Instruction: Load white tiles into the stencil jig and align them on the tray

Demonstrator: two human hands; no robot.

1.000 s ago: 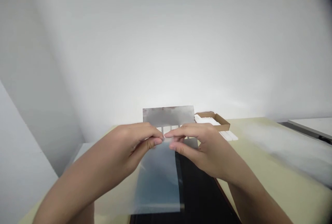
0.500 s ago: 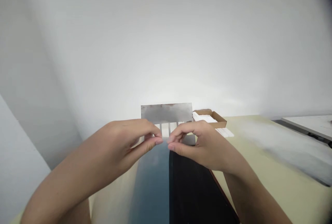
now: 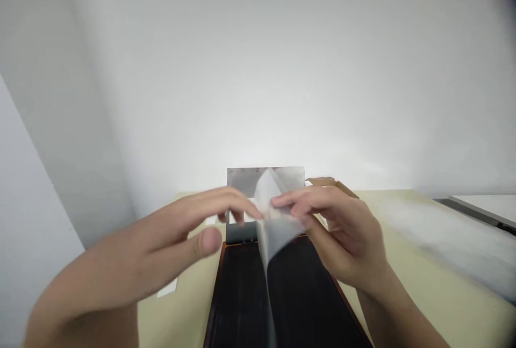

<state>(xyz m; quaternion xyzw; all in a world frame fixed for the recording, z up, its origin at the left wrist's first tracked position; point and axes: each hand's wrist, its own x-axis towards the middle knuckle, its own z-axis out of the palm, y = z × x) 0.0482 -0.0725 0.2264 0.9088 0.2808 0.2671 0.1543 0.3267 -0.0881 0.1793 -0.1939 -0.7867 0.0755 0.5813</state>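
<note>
My right hand (image 3: 342, 230) pinches a thin translucent plastic film (image 3: 278, 224), its thumb and fingers closed at the film's right corner. The film stands up, folded and partly blurred, with a narrow edge running down toward me over a black panel (image 3: 242, 294) with a reddish-brown rim. My left hand (image 3: 209, 224) has its thumb apart from its fingers, and its index fingertip is against or just beside the film's left side. Behind the hands stands an upright grey metal plate (image 3: 242, 177); white pieces in front of it are largely hidden.
A cardboard box (image 3: 347, 189) sits behind my right hand, mostly covered by it. On the pale yellow tabletop (image 3: 189, 305), a white slip (image 3: 167, 288) lies at left. A translucent plastic sheet (image 3: 439, 235) spreads at right, near a dark-edged white board (image 3: 484, 205).
The film, which looked blue over the panel's left part, now stands upright at the middle, uncovering black there. My left thumb and fingers have parted; my right hand has moved slightly right.
</note>
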